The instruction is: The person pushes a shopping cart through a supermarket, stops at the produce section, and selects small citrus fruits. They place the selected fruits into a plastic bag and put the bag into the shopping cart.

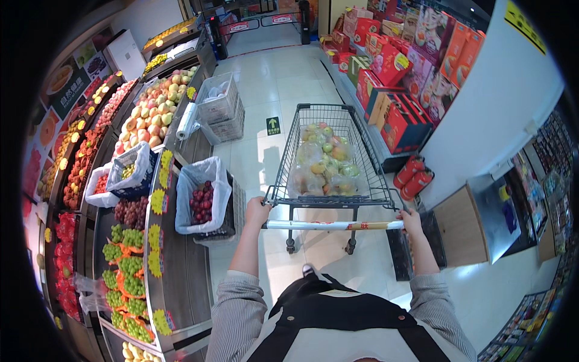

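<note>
A wire shopping cart (pixel 368 178) stands straight ahead of me on the tiled floor. My left hand (pixel 257 212) grips the left end of its frame, where the push bar (pixel 312 225) joins. At the opposite end, my right hand (pixel 411 221) is closed around the right corner of the bar and frame. Clear plastic bags of fruit (pixel 323 163), in green, yellow and reddish tones, lie in the cart's basket. The bags overlap, so some of the fruit is hidden. Both of my arms reach forward, and one shoe shows below the bar.
A fruit stand (pixel 178 271) runs along the left. Beside it are a lined basket of plums (pixel 199 201) and stacked plastic crates (pixel 221 106). Gift boxes (pixel 384 59), red fire extinguishers (pixel 414 177) and a wooden counter (pixel 461 226) line the right. A barrier gate (pixel 260 23) crosses the far end.
</note>
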`<state>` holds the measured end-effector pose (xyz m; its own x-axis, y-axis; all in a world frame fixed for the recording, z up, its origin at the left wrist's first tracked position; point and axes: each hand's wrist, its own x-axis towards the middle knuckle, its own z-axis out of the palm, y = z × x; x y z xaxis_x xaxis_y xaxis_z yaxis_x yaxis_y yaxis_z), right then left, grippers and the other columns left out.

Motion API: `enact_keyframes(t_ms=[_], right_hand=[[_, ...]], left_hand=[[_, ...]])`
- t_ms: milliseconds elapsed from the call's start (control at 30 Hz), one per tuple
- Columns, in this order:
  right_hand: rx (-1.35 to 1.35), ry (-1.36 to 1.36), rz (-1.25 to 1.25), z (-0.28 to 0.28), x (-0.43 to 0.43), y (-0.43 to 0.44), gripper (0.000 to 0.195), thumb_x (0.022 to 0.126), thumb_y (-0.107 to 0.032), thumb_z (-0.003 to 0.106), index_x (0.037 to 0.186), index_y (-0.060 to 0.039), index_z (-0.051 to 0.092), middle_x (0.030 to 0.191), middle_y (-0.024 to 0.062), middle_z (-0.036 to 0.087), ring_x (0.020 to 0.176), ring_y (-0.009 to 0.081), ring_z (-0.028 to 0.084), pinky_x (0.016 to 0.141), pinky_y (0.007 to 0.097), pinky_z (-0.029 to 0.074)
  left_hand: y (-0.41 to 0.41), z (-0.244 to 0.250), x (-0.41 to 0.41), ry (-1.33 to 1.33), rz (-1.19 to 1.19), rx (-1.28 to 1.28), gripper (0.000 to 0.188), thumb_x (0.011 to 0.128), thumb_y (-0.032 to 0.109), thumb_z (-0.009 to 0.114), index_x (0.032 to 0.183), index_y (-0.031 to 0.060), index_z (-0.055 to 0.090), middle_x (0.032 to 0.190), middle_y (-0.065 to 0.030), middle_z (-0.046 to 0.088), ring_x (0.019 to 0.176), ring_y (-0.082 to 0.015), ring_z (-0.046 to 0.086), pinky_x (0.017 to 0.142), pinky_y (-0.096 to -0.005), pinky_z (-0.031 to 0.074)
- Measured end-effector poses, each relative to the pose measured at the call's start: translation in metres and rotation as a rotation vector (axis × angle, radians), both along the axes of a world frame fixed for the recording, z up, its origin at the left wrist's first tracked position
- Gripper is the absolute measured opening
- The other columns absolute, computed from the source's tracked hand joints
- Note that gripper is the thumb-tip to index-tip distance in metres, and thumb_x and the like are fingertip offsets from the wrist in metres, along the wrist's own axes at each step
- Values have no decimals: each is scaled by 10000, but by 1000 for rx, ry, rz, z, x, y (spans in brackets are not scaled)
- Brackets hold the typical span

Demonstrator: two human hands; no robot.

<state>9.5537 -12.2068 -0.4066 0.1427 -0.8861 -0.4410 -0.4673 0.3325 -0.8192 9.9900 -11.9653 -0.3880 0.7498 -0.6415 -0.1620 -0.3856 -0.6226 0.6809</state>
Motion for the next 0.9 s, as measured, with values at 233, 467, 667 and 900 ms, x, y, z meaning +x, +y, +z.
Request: enact_keyframes(t_ms=[233, 467, 667, 900], right_hand=[[35, 39, -15, 12, 108, -109, 196, 857, -226, 493, 981, -85, 550, 770, 45, 630, 548, 126, 559, 368, 248, 360], [62, -30, 17, 9, 205, -225, 179, 878, -211, 442, 980, -86, 520, 761, 42, 588, 537, 125, 535, 370, 236, 351], [86, -105, 60, 1, 312, -315, 218, 881, -209, 450, 1035, -58, 479, 800, 71, 582, 515, 125, 510, 346, 242, 349], [109, -145, 131, 0, 428, -416, 233, 893, -195, 438, 1074, -48, 425, 820, 80, 563, 506, 129, 501, 339, 246, 341]], left_hand=[[-124, 2, 99, 18, -3, -41, 193, 737, 113, 585, 852, -36, 627, 627, -97, 626, 582, -150, 621, 545, -296, 465], [-252, 4, 198, 138, 21, -35, 186, 753, 147, 574, 825, -11, 641, 579, -91, 619, 539, -157, 619, 519, -294, 470], [-342, -3, 315, 91, 19, -63, 192, 770, 146, 574, 771, -36, 635, 589, -105, 618, 516, -159, 601, 501, -294, 459], [-450, -10, 436, 103, 70, -102, 188, 790, 121, 574, 782, -60, 624, 598, -100, 615, 497, -126, 575, 473, -281, 449]])
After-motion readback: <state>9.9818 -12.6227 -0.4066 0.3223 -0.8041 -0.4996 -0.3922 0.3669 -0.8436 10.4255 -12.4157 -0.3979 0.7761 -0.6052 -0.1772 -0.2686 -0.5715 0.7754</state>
